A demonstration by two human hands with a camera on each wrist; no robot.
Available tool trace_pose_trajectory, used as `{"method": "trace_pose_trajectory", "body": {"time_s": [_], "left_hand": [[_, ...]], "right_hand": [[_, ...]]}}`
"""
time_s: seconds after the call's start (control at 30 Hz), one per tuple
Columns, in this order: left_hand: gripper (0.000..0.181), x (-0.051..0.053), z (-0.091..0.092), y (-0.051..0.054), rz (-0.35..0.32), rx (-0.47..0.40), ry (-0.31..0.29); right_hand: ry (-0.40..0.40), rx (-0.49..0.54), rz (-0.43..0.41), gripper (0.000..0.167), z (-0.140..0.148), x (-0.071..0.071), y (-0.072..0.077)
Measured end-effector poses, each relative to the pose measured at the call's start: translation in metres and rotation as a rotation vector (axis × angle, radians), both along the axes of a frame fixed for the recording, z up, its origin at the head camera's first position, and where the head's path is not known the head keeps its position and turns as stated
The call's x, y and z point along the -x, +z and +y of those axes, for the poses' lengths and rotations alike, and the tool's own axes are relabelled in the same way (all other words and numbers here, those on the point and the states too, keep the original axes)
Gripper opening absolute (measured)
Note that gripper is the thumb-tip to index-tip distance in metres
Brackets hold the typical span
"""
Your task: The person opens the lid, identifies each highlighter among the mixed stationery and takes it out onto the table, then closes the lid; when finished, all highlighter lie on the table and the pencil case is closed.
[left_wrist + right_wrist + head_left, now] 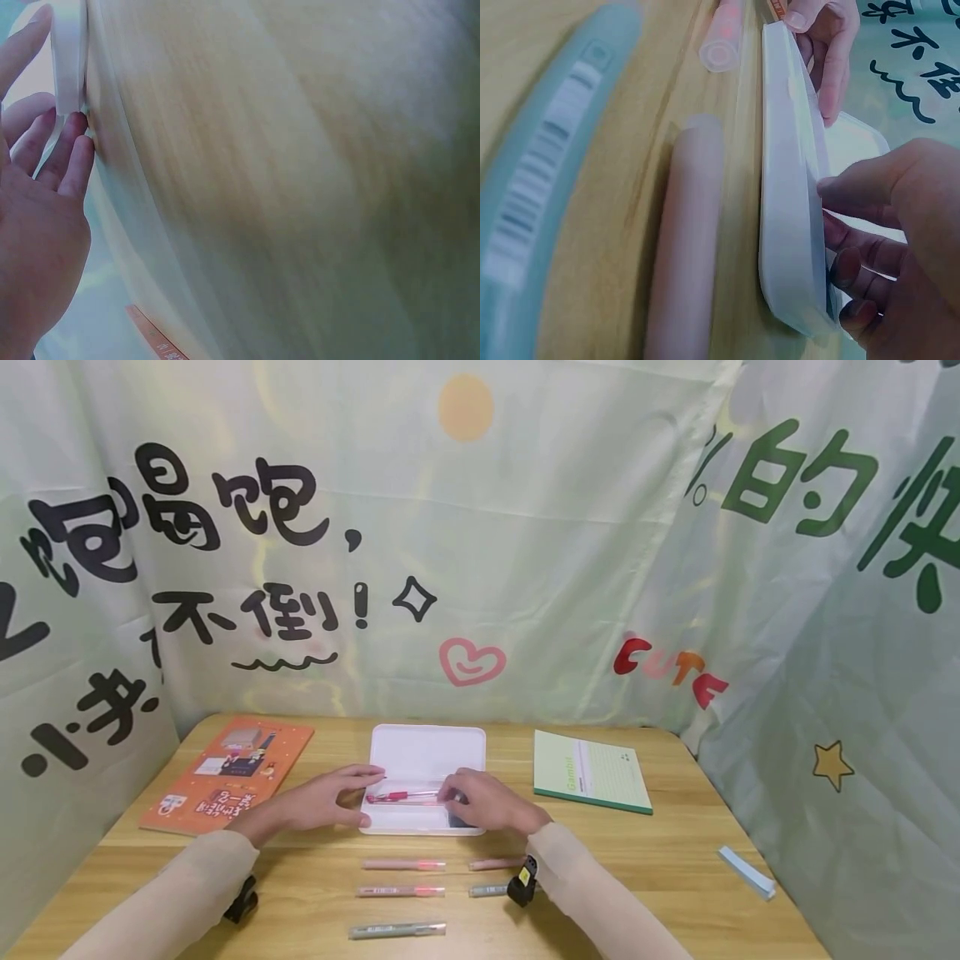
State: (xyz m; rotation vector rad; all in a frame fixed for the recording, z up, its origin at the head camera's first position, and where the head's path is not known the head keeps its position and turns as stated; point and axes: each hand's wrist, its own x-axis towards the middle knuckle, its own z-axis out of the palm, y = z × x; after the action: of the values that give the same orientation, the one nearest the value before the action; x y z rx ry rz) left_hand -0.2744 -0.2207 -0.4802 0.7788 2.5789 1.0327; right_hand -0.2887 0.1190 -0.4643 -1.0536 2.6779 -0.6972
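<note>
A white pencil case [429, 747] lies with its lid open at the back of the table. My left hand [333, 799] holds its left end, thumb by the front corner and fingers near the hinge side. Inside lies a red pen [397, 796] with a clear barrel. My right hand [483, 802] reaches into the case, curled fingers at the pen's right end, which they hide. Beneath that hand a dark item [459, 820] partly shows in the case. In the right wrist view my thumb is close to the rim of the case [787, 180].
Front of the case lie pink highlighters [401, 891], a grey-green marker [397, 930] and more pens [487, 890] partly behind my right wrist. An orange book [240, 760] is left, a green notebook [592, 772] right, a pale blue strip [746, 872] far right. Curtains surround the table.
</note>
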Motion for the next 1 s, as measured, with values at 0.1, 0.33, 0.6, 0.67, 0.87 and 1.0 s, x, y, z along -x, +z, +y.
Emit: {"method": "trace_pose_trajectory", "body": {"time_s": [0.1, 0.33, 0.6, 0.67, 0.87, 1.0], "left_hand": [[0.084, 0.0, 0.0, -0.001, -0.005, -0.002, 0.001], [0.085, 0.002, 0.001, -0.003, -0.014, 0.007, 0.008], [0.085, 0.004, -0.002, -0.006, -0.022, 0.005, 0.023], [0.085, 0.004, -0.002, -0.006, -0.02, 0.007, 0.024], [0.084, 0.003, -0.002, -0.006, -0.012, 0.006, 0.014], [0.084, 0.002, -0.001, -0.004, -0.013, -0.006, 0.005]], "right_hand": [[-0.013, 0.006, -0.01, 0.013, -0.004, -0.001, 0.002], [-0.066, 0.008, -0.025, 0.009, -0.01, -0.003, 0.002], [-0.067, 0.076, -0.043, 0.007, -0.013, 0.0, -0.002], [-0.057, 0.094, -0.039, 0.007, -0.013, 0.001, -0.003], [-0.065, 0.158, -0.029, 0.008, -0.008, 0.001, 0.0], [-0.098, 0.201, -0.026, 0.008, 0.002, -0.002, 0.006]]}}
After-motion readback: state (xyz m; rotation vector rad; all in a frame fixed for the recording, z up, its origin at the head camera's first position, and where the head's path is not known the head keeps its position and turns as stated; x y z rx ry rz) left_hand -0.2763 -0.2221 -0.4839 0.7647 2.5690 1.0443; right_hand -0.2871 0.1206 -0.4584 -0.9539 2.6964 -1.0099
